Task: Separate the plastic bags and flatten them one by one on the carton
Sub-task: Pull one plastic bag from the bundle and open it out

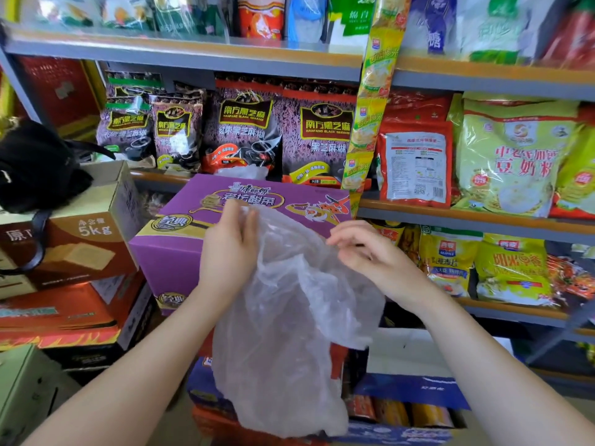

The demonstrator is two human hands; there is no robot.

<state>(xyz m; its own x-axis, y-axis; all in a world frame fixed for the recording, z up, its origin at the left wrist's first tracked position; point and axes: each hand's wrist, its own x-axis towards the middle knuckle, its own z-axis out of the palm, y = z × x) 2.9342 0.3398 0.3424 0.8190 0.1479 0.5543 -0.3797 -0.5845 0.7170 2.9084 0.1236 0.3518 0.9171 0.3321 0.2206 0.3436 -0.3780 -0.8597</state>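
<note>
A bunch of thin, clear plastic bags (289, 317) hangs in front of me, crumpled and drooping below my wrists. My left hand (228, 249) holds the bunch's upper left edge, fingers pointing up against the plastic. At the upper right edge, my right hand (360, 249) pinches a layer of plastic between curled fingers and thumb. Behind both hands stands the purple carton (180, 226), its top face tilted toward me. Another clear bag (241, 172) lies at the carton's far edge.
Metal shelves (450, 217) packed with food packets fill the back and right. Brown and red cartons (80, 246) are stacked at the left with a black bag (35, 165) on top. An open blue box (412, 400) of packets sits below the hands.
</note>
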